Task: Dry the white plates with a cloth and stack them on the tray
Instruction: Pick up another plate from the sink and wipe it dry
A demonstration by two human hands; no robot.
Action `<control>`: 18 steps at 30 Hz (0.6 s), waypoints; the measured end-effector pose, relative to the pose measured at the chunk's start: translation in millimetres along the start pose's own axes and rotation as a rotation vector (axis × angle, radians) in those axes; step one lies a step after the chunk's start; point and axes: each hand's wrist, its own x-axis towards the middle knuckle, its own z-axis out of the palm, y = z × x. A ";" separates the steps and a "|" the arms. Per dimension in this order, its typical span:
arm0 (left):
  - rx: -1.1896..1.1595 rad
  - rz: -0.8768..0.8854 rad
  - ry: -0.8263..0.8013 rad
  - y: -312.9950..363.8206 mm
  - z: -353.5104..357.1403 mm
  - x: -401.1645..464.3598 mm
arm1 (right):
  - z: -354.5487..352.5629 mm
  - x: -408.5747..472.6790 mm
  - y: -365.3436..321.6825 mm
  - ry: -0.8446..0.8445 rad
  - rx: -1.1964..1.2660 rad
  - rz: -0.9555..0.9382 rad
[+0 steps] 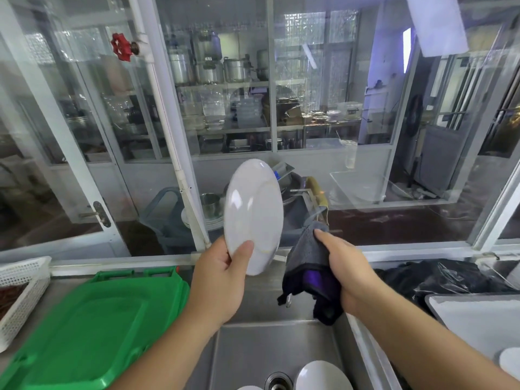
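My left hand grips a white plate by its lower rim and holds it upright above the sink, underside facing me. Just to its right, my right hand clutches a bunched grey cloth with dark and purple folds hanging down; the cloth is apart from the plate. More white plates lie in the steel sink: one beside the drain and the edge of another at the frame's bottom. A grey tray sits at the right, with a white plate's rim on it.
A green plastic lid or tray lies on the counter to the left, beside a white perforated basket. Black plastic bags are heaped at the back right. A glass partition with a white pipe rises right behind the sink.
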 end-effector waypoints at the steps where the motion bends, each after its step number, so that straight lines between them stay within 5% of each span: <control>1: 0.078 0.033 -0.016 -2.1 -2.3 -2.8 | -2.6 1.0 -4.6 -0.009 0.013 -0.005; 18: 1.013 0.767 -0.415 13.0 -12.8 -2.0 | -24.0 3.5 7.4 -0.262 0.175 0.068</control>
